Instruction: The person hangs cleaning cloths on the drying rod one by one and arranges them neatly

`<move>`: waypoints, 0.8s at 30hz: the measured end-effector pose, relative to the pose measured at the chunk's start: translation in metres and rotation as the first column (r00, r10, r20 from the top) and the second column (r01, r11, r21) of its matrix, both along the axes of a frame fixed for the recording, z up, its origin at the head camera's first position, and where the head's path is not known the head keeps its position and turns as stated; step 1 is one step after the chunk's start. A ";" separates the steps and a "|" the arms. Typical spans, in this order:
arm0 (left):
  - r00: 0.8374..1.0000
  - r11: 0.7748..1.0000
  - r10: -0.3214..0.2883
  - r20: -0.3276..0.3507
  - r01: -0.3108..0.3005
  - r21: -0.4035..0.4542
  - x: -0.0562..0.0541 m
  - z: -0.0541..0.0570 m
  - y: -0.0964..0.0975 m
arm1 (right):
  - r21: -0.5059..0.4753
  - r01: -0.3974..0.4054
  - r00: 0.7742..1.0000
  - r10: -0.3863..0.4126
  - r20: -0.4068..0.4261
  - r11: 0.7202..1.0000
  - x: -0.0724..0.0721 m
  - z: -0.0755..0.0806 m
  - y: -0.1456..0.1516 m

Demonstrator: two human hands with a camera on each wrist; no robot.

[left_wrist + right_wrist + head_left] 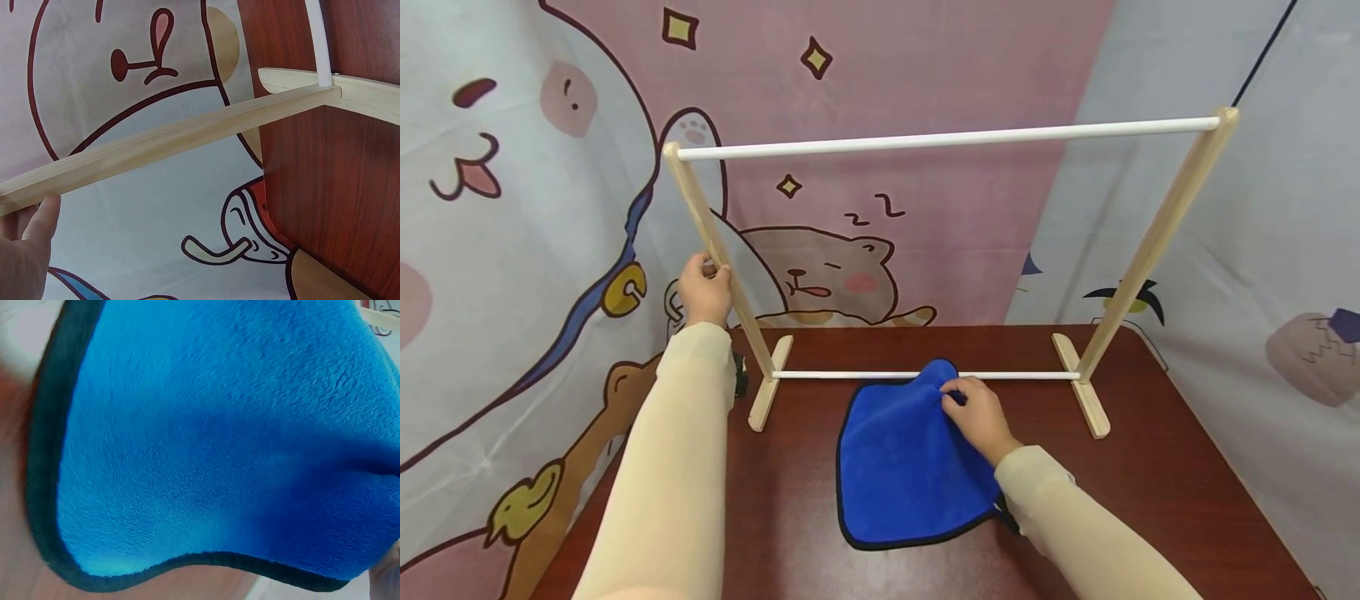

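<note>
A light wooden rack with two white rails stands on the table, tilted in the head view. My left hand grips its left post partway up; the left wrist view has the thumb and fingertips against the lower side of that post. With the fingertips of my right hand I pinch a blue plush cloth with black edging, raising a fold in it. The cloth's far corner overlaps the rack's bottom rail. Close up in the right wrist view, the cloth fills most of the picture.
The rack's top rail runs across to the right post. Flat wooden feet rest on the reddish-brown table. A small black object shows beside my left sleeve. Cartoon-printed fabric hangs behind and at both sides.
</note>
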State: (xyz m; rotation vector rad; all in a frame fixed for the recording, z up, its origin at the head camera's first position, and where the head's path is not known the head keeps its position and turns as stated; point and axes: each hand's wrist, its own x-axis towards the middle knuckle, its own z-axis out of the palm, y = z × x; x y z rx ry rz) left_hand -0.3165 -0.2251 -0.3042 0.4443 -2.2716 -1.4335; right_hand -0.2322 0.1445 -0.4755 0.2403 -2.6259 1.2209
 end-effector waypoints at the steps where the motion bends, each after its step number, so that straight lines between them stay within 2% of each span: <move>1: 1.000 1.000 0.001 -0.001 -0.001 0.000 0.000 0.000 0.000 | -0.012 -0.003 1.000 0.003 -0.006 1.000 0.000 0.002 -0.001; 14: 1.000 1.000 -0.008 0.001 0.008 -0.005 -0.002 -0.001 -0.003 | -0.066 -0.052 0.997 0.048 -0.067 0.996 0.001 0.037 -0.006; 24: 1.000 1.000 -0.013 0.000 0.013 0.010 0.000 0.000 -0.002 | -0.069 -0.111 0.983 0.099 -0.153 0.991 0.001 0.072 -0.002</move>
